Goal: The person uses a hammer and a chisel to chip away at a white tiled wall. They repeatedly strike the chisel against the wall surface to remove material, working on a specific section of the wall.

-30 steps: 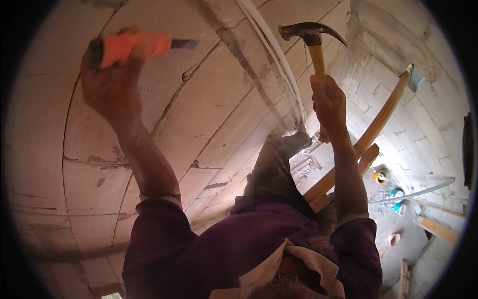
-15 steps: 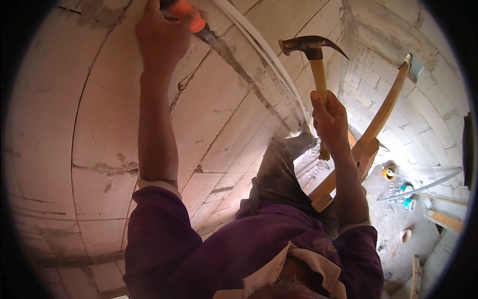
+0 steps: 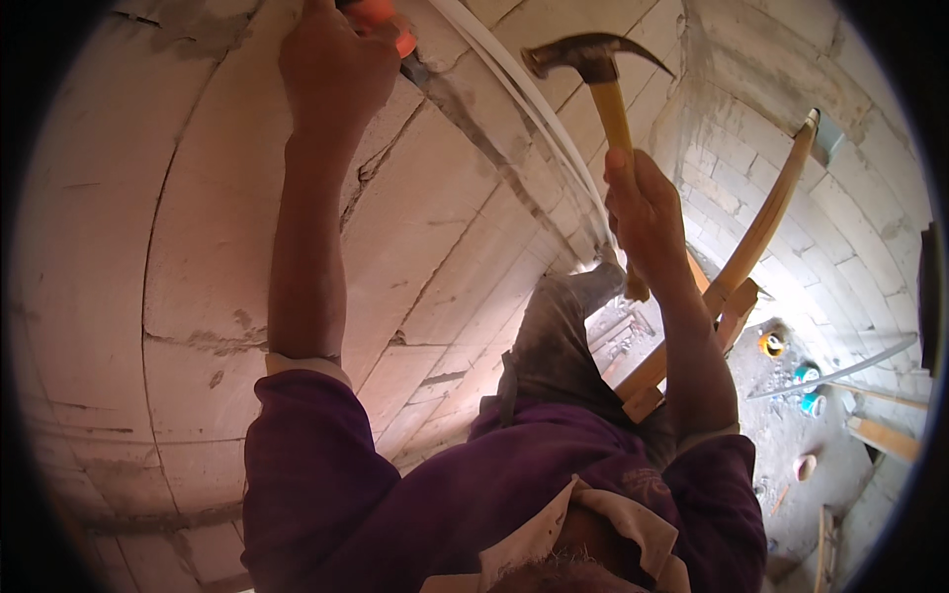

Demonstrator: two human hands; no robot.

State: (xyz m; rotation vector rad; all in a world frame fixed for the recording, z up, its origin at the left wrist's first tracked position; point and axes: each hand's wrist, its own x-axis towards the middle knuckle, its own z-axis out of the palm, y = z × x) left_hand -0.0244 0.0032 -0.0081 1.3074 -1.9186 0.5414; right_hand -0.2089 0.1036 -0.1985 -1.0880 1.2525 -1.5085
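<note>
At the upper left, my left hand point(image 3: 341, 74) is wrapped round the orange-red handle of a chisel point(image 3: 380, 18). Its dark metal blade point(image 3: 414, 70) points down to the right, at the upper end of a narrow groove point(image 3: 474, 133) cut in the pale block wall. Whether the tip touches the groove I cannot tell. My right hand point(image 3: 647, 212) grips a claw hammer point(image 3: 611, 104) by its wooden handle. The hammer's dark head is raised, apart from the chisel, with its claw toward the right.
White flexible conduit point(image 3: 534, 114) runs down the wall beside the groove. A long wooden beam point(image 3: 761, 222) slants beside my right forearm. Several cans point(image 3: 813, 404), a small cup point(image 3: 805, 466) and timber pieces point(image 3: 883, 438) lie on the dusty floor at the right.
The hammer and my right hand have moved up and left, toward the chisel. My left hand with the chisel has shifted slightly to the right.
</note>
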